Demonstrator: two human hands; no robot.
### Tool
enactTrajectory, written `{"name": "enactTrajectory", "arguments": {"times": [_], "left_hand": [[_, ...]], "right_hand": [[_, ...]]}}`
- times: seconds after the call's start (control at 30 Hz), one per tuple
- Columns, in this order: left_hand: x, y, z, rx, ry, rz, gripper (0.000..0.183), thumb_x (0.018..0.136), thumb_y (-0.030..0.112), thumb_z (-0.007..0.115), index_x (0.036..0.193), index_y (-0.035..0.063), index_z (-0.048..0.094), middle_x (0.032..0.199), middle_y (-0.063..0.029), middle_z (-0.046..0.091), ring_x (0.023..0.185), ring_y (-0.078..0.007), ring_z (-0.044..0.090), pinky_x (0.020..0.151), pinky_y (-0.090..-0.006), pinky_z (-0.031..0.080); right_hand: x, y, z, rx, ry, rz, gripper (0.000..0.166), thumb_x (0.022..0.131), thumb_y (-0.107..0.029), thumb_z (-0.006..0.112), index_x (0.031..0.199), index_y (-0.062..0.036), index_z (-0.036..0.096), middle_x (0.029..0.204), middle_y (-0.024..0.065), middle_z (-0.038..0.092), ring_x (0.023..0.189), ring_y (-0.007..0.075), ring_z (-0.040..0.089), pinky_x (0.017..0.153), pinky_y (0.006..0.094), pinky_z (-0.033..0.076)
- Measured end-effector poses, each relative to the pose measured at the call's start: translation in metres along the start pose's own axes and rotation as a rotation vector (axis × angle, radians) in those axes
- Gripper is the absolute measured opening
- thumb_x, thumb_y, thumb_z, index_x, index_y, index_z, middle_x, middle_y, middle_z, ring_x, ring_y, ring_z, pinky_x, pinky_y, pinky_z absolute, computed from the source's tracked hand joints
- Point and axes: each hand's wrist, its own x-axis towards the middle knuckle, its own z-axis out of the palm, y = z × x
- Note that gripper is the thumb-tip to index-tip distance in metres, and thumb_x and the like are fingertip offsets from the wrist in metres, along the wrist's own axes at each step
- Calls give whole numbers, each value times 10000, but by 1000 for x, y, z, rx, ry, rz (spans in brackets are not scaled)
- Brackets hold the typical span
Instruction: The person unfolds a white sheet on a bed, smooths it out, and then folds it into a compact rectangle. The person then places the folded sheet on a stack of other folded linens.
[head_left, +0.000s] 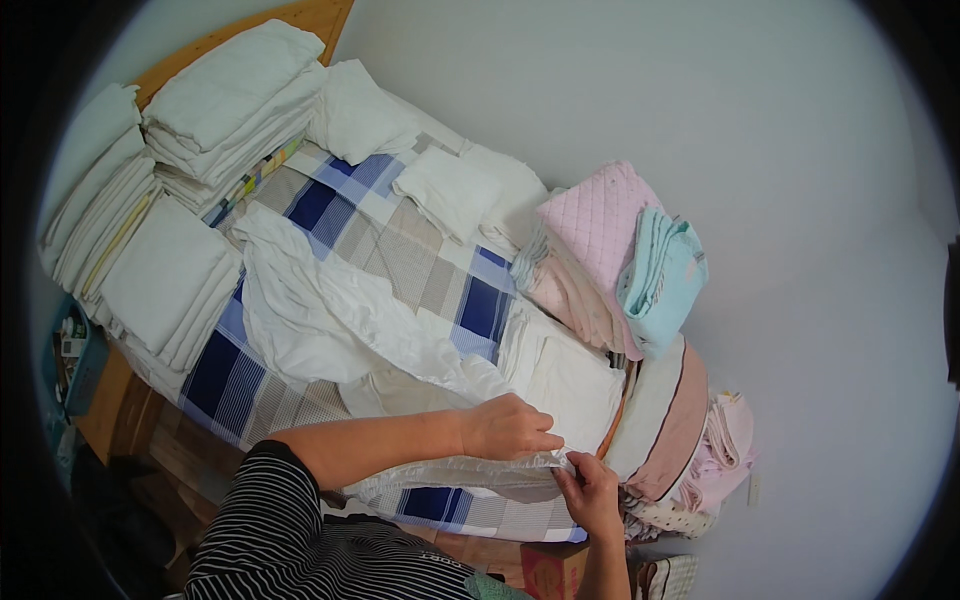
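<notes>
A crumpled white cloth (322, 315), thin and partly sheer, trails across a bed with a blue, white and beige checked cover (420, 262). Its near edge is gathered like an elastic hem. My left hand (506, 427) pinches this edge between thumb and fingers, knuckles up. Just to the right and slightly lower, my right hand (591, 484) grips the same edge, thumb against fingers. The two hands almost touch. Beyond them lies a flat stack of folded white cloths (566, 375) at the foot end of the bed.
Stacks of folded white linen (232, 90) stand by the wooden headboard (307, 19). Pink quilted cloth (600, 217) and folded turquoise cloth (664, 266) are piled near the wall. A blue basket (90, 367) is at far left, a cardboard box (553, 570) on the floor below.
</notes>
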Motion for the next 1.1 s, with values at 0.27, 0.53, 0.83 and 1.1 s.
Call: {"name": "enactTrajectory", "arguments": {"times": [0.27, 0.53, 0.83, 1.1], "left_hand": [[3, -3, 6, -67, 37, -50, 147, 742, 160, 578, 875, 111, 619, 580, -38, 496, 501, -204, 539, 451, -303, 426], [0, -3, 13, -445, 12, -250, 164, 774, 163, 587, 918, 91, 624, 700, -67, 566, 637, -268, 571, 562, -333, 449], [7, 3, 4, -386, -107, -237, 151, 787, 203, 555, 896, 112, 608, 737, -89, 597, 695, -274, 587, 612, -356, 460], [2, 3, 5, -419, -27, -367, 159, 786, 167, 567, 910, 67, 571, 781, -101, 609, 718, -288, 589, 617, -362, 455]], "right_hand": [[-1, 0, 1, 22, 5, 17, 177, 728, -64, 661, 857, 27, 580, 598, 106, 523, 493, 182, 484, 469, 281, 392], [0, 1, 3, 27, -14, 18, 162, 735, -66, 657, 849, 27, 588, 578, 94, 522, 483, 162, 474, 460, 275, 384], [0, -2, 2, 88, -29, 127, 191, 722, -66, 675, 866, 29, 594, 602, 63, 557, 500, 101, 476, 474, 240, 399], [-1, -2, 5, 137, 30, 145, 311, 723, -49, 672, 981, 2, 507, 620, 49, 570, 493, 83, 465, 465, 225, 390]]}}
